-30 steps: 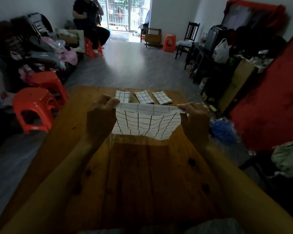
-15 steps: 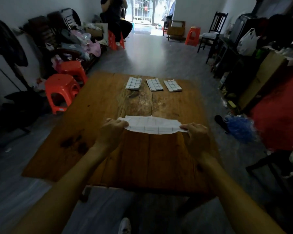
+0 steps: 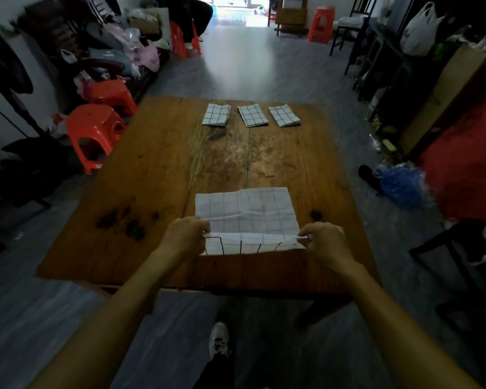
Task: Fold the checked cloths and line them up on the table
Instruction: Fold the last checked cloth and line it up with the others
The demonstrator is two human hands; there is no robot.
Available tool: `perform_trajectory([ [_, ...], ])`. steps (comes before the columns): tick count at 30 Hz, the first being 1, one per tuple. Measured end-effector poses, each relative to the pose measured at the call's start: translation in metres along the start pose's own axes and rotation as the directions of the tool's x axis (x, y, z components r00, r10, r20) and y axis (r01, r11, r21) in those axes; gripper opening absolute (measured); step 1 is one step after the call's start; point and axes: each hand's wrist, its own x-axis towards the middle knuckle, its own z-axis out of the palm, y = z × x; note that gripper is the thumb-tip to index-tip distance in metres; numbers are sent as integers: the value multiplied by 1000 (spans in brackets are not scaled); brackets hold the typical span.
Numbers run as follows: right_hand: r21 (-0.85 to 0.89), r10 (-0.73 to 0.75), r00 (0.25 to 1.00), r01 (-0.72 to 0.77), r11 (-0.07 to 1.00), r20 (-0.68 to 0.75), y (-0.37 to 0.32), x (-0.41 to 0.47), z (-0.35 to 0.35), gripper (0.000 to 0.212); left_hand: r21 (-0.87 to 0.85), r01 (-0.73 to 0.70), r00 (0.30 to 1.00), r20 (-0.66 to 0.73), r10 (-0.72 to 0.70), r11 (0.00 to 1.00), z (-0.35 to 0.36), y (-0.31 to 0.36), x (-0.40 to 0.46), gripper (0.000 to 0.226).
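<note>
Pinching near corners of white black-checked cloth (image 3: pixel 246 211), left hand (image 3: pixel 184 237) and right hand (image 3: pixel 324 242) apart; it lies flat on brown wooden table (image 3: pixel 152 192), three folded checked cloths (image 3: pixel 251 115) lined at far edge.

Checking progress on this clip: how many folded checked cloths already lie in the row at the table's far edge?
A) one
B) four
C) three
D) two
C: three folded checked cloths lie side by side at the far edge of the table.

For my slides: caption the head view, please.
Both hands, left and right, pinch a cloth's near edge; three folded cloths line the table's far side.
</note>
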Motion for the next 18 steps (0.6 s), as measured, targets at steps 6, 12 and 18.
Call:
perform_trajectory([
  [6,-78,75,997,-75,994,-7,-7,44,2,14,-34,39,999,29,-38,999,3,-26,47,14],
  [12,-183,130,992,-127,975,2,-22,108,28,16,-89,112,991,79,-105,990,21,-54,96,10],
  [18,-329,205,979,-195,924,-6,-31,162,68,21,-102,180,978,127,-167,978,56,-79,134,11],
])
